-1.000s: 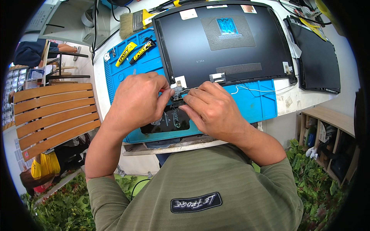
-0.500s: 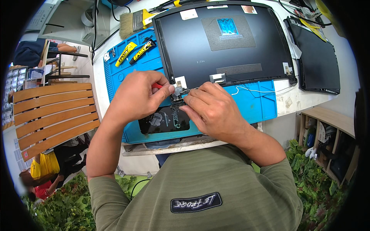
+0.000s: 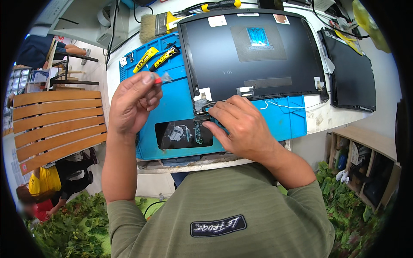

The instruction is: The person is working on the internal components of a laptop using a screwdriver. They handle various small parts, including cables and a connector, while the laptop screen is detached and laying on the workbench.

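Note:
My left hand point(image 3: 137, 101) is raised over the left part of the blue work mat point(image 3: 148, 101), closed on a small red-handled tool point(image 3: 158, 81) with a thin grey smeared tip. The laptop lid point(image 3: 215, 43), dark and inner side up, lies at the back of the mat. At its lower left corner sits a metal hinge point(image 3: 201, 112) with grey paste by it. My right hand point(image 3: 243, 127) rests there, fingers bent against the hinge; their tips are partly hidden. Below lies a black slab point(image 3: 163, 135) smeared with grey paste point(image 3: 177, 134).
Yellow and black glue tubes point(image 3: 146, 59) lie on the mat's upper left, near a wide paintbrush point(image 3: 154, 26). A white wire point(image 3: 284, 105) trails right from the lid. Black laptop panels point(image 3: 353, 73) stand at the right. A wooden bench point(image 3: 60, 124) and people are at the left.
My left hand has lifted away from the hinge, up and to the left, with the red-handled tool. The right hand stays at the hinge. The whole view has shifted slightly.

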The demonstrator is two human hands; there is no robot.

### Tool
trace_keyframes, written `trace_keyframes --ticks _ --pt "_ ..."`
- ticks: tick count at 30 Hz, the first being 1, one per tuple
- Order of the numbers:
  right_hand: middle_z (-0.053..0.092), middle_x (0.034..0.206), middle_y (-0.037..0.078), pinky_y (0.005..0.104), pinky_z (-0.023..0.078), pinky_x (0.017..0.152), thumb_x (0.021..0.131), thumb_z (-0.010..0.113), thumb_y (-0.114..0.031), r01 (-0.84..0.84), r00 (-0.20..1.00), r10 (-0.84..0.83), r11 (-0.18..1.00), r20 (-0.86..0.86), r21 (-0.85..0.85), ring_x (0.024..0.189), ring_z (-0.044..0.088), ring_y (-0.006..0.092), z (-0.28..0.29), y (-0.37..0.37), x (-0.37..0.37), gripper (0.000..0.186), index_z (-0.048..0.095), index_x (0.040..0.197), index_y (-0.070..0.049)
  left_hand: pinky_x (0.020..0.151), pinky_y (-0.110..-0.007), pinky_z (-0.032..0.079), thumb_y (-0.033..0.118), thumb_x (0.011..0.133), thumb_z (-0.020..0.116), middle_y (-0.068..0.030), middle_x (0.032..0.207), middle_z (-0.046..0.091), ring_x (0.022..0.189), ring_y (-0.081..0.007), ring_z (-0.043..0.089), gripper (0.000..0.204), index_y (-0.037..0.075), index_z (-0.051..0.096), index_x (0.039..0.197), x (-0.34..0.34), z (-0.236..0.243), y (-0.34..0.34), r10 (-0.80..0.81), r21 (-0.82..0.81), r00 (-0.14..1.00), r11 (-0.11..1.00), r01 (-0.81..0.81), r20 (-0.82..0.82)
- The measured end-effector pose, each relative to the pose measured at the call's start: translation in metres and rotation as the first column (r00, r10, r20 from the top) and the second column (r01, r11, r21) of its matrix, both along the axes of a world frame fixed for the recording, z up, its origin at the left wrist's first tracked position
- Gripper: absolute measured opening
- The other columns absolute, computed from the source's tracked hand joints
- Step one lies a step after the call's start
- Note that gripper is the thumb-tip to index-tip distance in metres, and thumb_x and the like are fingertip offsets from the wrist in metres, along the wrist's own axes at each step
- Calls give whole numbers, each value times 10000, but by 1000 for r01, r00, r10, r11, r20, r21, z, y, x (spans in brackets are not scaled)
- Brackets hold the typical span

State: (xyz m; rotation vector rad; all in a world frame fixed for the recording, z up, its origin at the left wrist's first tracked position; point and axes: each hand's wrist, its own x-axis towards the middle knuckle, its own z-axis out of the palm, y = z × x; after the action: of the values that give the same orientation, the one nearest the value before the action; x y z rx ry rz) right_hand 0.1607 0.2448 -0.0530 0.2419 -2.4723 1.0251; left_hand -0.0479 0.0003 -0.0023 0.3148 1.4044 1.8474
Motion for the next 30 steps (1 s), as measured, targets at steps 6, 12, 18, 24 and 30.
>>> trace_keyframes --ticks 6,12,18,24,30 --pt "843 1193 200 486 634 970 928 1004 -143 13 1000 -13 1000 22 9 1065 772 386 6 3 7 447 814 1294 29 736 -301 522 238 1235 693 -48 939 707 876 -174 652 293 -28 801 1290 23 -8 -27 163 120 977 976 -180 138" --pt "815 1328 224 506 616 1077 930 991 -118 68 994 -63 996 -88 56 1192 755 414 18 6 16 555 779 1413 56 807 -323 602 215 1209 739 -73 1044 833 926 -189 771 291 -28 826 1342 64 -33 -44 252 154 931 942 -298 265" --pt "838 1300 195 479 633 1006 890 992 -56 83 961 -66 995 -270 53 1160 776 401 29 -3 33 543 804 1390 44 822 -315 658 198 1190 777 -101 1072 856 954 -192 826 236 -7 827 1296 86 -41 -60 288 158 909 925 -345 301" --pt "851 1220 168 463 636 946 873 980 -23 -65 985 69 997 -157 30 1083 786 378 16 -28 52 417 828 1257 32 855 -310 670 161 1150 842 -127 1119 877 938 -193 837 207 7 840 1287 105 -42 -89 346 83 927 929 -360 143" --pt "827 1271 148 498 596 997 920 960 -80 -101 993 107 989 -49 111 1208 756 356 -1 -43 53 328 833 1203 24 826 -320 619 95 1093 885 -91 1096 882 919 -175 793 200 -10 908 1262 123 -35 -83 88 -295 723 874 -386 -685"
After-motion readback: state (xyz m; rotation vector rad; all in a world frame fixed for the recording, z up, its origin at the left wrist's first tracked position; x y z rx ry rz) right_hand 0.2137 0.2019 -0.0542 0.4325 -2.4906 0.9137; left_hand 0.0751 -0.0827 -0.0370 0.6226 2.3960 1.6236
